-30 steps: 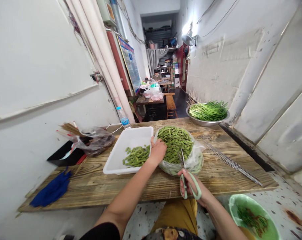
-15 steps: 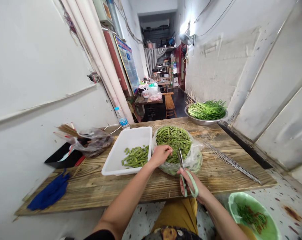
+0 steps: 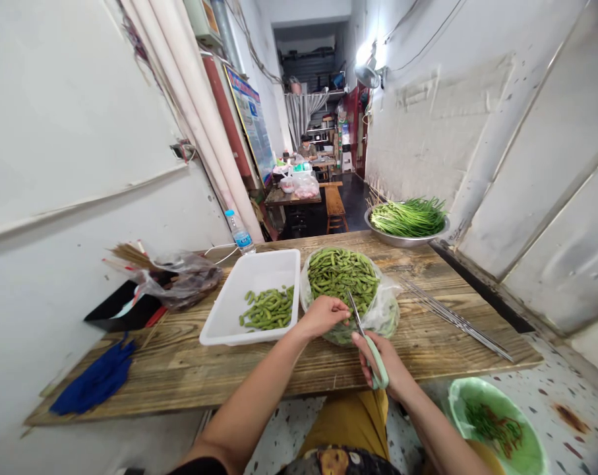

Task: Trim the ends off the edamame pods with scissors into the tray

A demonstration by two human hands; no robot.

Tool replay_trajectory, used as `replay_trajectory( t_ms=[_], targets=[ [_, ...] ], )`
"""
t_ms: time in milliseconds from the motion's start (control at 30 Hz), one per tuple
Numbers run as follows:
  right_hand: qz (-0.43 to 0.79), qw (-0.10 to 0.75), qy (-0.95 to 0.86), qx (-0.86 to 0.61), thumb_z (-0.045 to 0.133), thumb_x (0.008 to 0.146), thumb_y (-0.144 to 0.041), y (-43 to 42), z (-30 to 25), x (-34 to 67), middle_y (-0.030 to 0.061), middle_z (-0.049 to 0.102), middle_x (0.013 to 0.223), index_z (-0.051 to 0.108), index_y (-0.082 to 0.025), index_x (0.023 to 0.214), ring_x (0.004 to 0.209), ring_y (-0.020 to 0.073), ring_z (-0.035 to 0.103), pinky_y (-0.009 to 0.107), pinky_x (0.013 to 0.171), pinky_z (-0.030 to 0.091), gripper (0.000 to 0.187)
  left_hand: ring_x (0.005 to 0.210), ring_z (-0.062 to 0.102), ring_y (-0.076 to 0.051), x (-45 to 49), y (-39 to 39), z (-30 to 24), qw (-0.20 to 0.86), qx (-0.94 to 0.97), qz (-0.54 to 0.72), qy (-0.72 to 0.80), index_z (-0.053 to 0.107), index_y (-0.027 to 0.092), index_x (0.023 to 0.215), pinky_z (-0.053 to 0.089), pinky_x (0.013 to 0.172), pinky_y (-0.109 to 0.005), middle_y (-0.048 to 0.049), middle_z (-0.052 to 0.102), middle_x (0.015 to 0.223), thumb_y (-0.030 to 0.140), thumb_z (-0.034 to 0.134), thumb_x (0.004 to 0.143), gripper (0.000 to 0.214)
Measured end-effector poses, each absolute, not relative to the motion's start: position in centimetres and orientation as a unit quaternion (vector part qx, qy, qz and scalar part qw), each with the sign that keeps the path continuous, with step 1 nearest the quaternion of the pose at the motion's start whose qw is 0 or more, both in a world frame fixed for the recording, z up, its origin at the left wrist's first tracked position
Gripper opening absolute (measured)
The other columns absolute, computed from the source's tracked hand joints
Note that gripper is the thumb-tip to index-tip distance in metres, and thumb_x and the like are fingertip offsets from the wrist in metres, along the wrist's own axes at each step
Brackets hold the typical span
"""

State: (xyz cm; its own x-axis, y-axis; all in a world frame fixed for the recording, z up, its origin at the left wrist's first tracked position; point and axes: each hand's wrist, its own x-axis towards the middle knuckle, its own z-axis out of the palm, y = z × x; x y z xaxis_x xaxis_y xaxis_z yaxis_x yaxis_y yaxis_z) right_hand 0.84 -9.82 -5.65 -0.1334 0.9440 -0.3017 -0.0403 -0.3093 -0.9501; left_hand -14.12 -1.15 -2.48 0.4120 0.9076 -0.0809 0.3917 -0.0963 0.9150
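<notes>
My left hand (image 3: 327, 315) is pinched over the near side of a plastic-lined bowl heaped with green edamame pods (image 3: 342, 274). A pod, mostly hidden by the fingertips, appears to be in that pinch, close to the scissor blades. My right hand (image 3: 385, 361) grips scissors (image 3: 357, 320) with pale green handles; the blades point up and away over the pods and look nearly closed. To the left of the bowl, a white plastic tray (image 3: 219, 316) holds a smaller pile of pods (image 3: 268, 309).
Metal skewers (image 3: 459, 322) lie at the right on the wooden table (image 3: 190, 369). Behind them stands a metal basin of green stalks (image 3: 408, 218). A water bottle (image 3: 240, 234), plastic bag (image 3: 192, 280) and blue cloth (image 3: 95, 379) are leftward. A green bin (image 3: 531, 439) sits below right.
My left hand has moved slightly down and toward the scissors. The scissors have closed, their handles coming together, and their tips have shifted a little left.
</notes>
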Motion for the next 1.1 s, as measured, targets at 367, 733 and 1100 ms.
replay_trajectory(
  t_ms=[367, 733, 1100],
  targets=[
    [0.720, 0.406, -0.371, -0.423, 0.057, 0.069, -0.072, -10.2, -5.1, 0.8, -0.0057, 0.050, 0.059, 0.047, -0.021, 0.091, 0.045, 0.0089, 0.048, 0.022, 0.043, 0.043, 0.056, 0.060, 0.057, -0.010, -13.1, -2.1, -1.9, 0.607, 0.480, 0.431, 0.465, 0.061, 0.012, 0.076, 0.038, 0.059, -0.022, -0.0023, 0.065, 0.065, 0.035, 0.072, 0.062, 0.029],
    [0.666, 0.397, -0.412, -0.478, 0.057, 0.070, -0.069, -10.2, -4.8, 0.7, -0.0089, 0.045, 0.048, 0.045, -0.020, 0.082, 0.032, 0.0067, 0.040, 0.018, 0.030, 0.035, 0.051, 0.055, 0.058, -0.012, -13.1, -2.9, -1.5, 0.572, 0.525, 0.400, 0.488, 0.062, 0.012, 0.065, 0.045, 0.060, -0.025, -0.0033, 0.066, 0.059, 0.033, 0.072, 0.062, 0.023],
    [0.739, 0.406, -0.352, -0.406, 0.057, 0.071, -0.069, -10.1, -5.3, 1.4, -0.0049, 0.052, 0.059, 0.049, -0.020, 0.092, 0.047, 0.0103, 0.051, 0.023, 0.045, 0.045, 0.054, 0.116, 0.044, -0.033, -20.5, 0.1, -0.2, -0.044, 0.663, 0.277, 0.694, 0.070, 0.021, 0.100, 0.032, 0.093, -0.051, -0.0142, 0.055, 0.125, 0.016, 0.054, 0.076, 0.030]
  ],
)
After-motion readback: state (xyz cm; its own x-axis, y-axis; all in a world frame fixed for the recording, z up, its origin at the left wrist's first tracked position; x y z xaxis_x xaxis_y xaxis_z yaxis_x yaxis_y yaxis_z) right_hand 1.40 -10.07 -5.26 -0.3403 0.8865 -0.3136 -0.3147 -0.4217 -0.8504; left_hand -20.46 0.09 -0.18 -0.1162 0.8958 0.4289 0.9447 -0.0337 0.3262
